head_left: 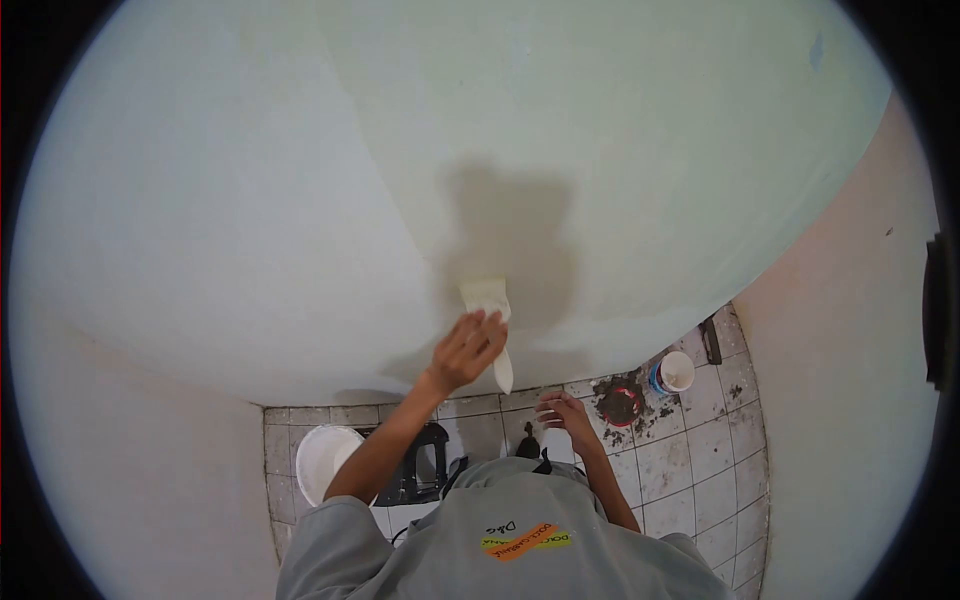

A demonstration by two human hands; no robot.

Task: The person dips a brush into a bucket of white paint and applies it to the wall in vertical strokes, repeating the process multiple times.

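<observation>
My left hand (468, 350) is closed around a wide, pale paintbrush (486, 294). The bristle end points up against the wall (300, 170), and the light handle hangs below my fingers. A paler area of the wall lies left of the brush, a greener one to the right. Lower down, in front of my body, my right hand (567, 414) hovers over the tiled floor with fingers loosely bent and apart, holding nothing that I can see.
A white bucket (322, 462) stands at lower left beside a black plastic stool (430, 455), partly hidden by my left arm. To the right, a red-rimmed container (620, 404) and a small white tub (677, 371) sit on stained floor tiles (690, 455). Another wall (840, 260) rises at right.
</observation>
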